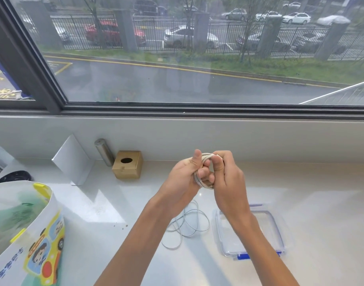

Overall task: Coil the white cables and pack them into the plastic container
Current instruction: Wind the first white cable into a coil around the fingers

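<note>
Now you are gripping a small tight coil of white cable (203, 172) at the frame's centre, your left hand (184, 178) and right hand (228, 180) both curling their fingers around it above the white counter (321, 203). Below, a loose white cable (187, 226) is lying just beside the clear rectangular plastic container with blue clips (278, 230). A small wooden box (128, 165) is sitting toward the left.

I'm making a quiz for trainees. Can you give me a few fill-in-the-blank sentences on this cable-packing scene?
1. Both hands hold a coiled ____ cable.
2. The loose cable lies on the counter, ____ the plastic container.
3. The wooden box has a round ____ on top.

Missing: white; outside; hole
</note>
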